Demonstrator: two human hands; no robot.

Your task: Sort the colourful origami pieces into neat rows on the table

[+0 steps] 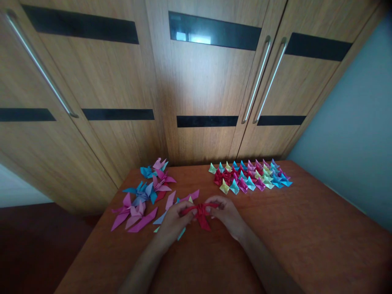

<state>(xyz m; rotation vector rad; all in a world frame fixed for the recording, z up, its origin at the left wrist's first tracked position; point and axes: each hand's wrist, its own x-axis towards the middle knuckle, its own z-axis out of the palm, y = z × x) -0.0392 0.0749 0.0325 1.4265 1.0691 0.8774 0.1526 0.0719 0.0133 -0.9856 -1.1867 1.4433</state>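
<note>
Between both hands, just above the table, is a red origami crane (202,216) of folded paper. My left hand (176,218) pinches its left end between thumb and fingers. On the other side my right hand (225,214) grips the right end the same way. A pointed red flap hangs down at the middle of the paper. Partly hidden behind my left hand lie several folded paper pieces in pink, pale blue and green, among them a pink strip (170,200).
Larger paper cranes (142,194) in blue, pink and red lie at the table's left. Rows of small colourful paper pieces (251,175) stand at the back right. The brown table (306,237) meets a wooden wardrobe (202,90) behind and a pale wall (352,134) at right.
</note>
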